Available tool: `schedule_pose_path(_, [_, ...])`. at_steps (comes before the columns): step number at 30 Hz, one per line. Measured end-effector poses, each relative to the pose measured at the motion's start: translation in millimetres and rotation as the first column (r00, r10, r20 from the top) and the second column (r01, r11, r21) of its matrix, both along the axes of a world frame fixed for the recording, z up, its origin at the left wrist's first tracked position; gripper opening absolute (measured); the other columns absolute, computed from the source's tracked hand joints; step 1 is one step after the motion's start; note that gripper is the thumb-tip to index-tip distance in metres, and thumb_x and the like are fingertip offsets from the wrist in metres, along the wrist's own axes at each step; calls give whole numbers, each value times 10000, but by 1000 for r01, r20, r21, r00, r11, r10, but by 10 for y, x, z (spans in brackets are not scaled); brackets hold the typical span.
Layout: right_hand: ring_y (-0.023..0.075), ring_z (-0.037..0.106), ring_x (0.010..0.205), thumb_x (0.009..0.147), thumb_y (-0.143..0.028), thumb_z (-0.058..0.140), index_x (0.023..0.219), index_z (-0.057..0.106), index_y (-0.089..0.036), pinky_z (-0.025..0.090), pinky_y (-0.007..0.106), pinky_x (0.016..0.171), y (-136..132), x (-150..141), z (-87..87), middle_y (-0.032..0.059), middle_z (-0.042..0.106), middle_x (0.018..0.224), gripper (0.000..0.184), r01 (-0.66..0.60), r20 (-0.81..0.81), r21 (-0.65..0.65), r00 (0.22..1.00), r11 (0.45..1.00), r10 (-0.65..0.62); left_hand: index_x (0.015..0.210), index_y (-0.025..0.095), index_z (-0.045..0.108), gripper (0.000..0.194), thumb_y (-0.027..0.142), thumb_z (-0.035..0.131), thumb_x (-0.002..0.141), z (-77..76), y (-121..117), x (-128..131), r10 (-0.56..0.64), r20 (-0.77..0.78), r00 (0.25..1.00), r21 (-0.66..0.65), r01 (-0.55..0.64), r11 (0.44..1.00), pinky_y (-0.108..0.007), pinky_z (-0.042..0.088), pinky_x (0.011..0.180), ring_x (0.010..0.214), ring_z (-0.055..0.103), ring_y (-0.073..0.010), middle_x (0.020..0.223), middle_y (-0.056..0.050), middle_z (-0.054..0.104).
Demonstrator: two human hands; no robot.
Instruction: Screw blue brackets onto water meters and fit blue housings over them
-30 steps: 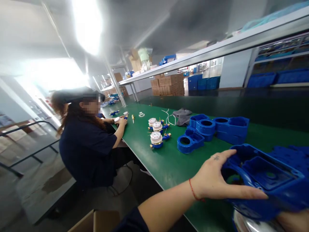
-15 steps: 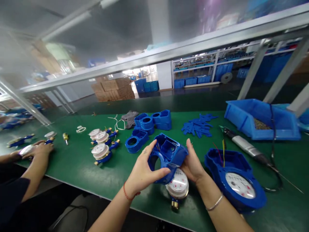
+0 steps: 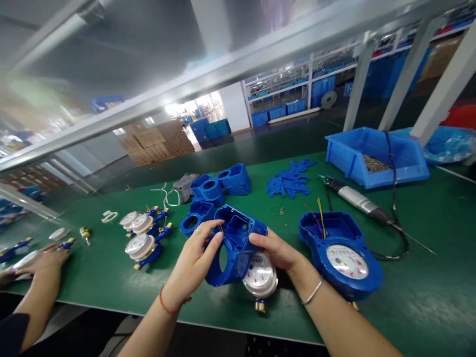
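Both my hands hold a blue water meter housing [image 3: 241, 255], tilted, with its round opening toward me and its box part up. My left hand [image 3: 197, 260] grips its left side, fingertips at the wires by the box. With the thumb on the box's rim, my right hand [image 3: 277, 248] grips the right side. Just below the housing a white-faced water meter [image 3: 260, 277] stands on the green bench, partly covered by it. To the right lies a water meter in a blue housing [image 3: 340, 260], with red and yellow wires rising from its box.
Several blue housings [image 3: 232, 181] and water meters [image 3: 140, 246] stand left of centre. Blue strips [image 3: 288, 179], an electric screwdriver [image 3: 359, 201] and a blue bin [image 3: 375, 158] of small screws lie behind. A co-worker's hands [image 3: 46, 260] work at far left.
The view has turned and tilted. My left thumb has moved from the round opening up toward the wires, and my right thumb now rests on the box's rim.
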State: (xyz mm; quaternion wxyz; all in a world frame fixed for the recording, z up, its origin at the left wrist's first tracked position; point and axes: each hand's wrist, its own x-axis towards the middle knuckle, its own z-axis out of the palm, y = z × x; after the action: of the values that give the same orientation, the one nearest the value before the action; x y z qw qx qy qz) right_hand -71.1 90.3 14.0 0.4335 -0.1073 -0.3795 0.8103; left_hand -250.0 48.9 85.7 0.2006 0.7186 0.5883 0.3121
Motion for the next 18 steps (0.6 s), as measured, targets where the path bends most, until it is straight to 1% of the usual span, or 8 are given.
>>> schedule_pose_path(3, [219,640,891,641,-410,803,1107,597,-162,470,387,902,-3,0,-2,81,660,1013,567,6,-16,7,1000,1000,-6,1086,192,629,340,415,494,869,37,75,-15,-28,11,1000,22,28,999,-340,473,864,969,603,-215,1140,-84,607])
schedule_pose_path(6, [216,638,892,637,-407,807,1112,596,-162,476,375,889,-5,-1,-1,82,658,1016,575,7,-19,13,1000,1000,-7,984,180,682,302,409,566,824,68,121,-33,-14,88,996,-14,15,1000,-331,472,855,984,598,-226,1082,-86,638])
schedule_pose_path(9, [219,636,896,626,-405,816,1102,601,-155,479,371,882,-9,-3,1,85,659,1006,579,6,-15,13,1000,1000,-6,853,173,719,251,393,614,794,96,158,-68,-22,102,995,-28,25,999,-332,449,872,1012,569,-242,965,-79,673])
schedule_pose_path(11, [220,639,886,621,-420,816,1084,608,-152,479,375,885,-9,-8,4,85,662,996,574,3,-15,8,1000,1000,-3,838,175,727,263,391,580,823,111,185,-96,-49,85,995,-33,52,998,-317,457,826,946,574,-225,921,-70,670])
schedule_pose_path(14, [215,644,856,624,-451,804,1057,617,-155,481,384,889,-6,-18,9,78,667,976,557,9,-10,-6,1000,1000,-9,919,180,723,335,397,470,888,144,224,-130,-100,39,994,-46,102,994,-283,464,691,795,570,-183,931,-68,641])
schedule_pose_path(16, [212,646,842,627,-456,799,1038,623,-155,481,388,891,-2,-23,14,77,669,974,539,20,-2,-13,1000,1000,-20,945,181,715,349,387,436,905,184,243,-137,-137,-15,991,-40,136,990,-282,456,698,830,568,-190,958,-76,623])
schedule_pose_path(18, [216,647,838,632,-457,795,1037,623,-156,484,395,889,1,-22,24,79,672,971,533,30,7,-19,1000,999,-29,947,180,702,337,368,424,911,238,256,-125,-175,-76,982,-23,174,984,-299,447,772,908,564,-205,980,-81,614])
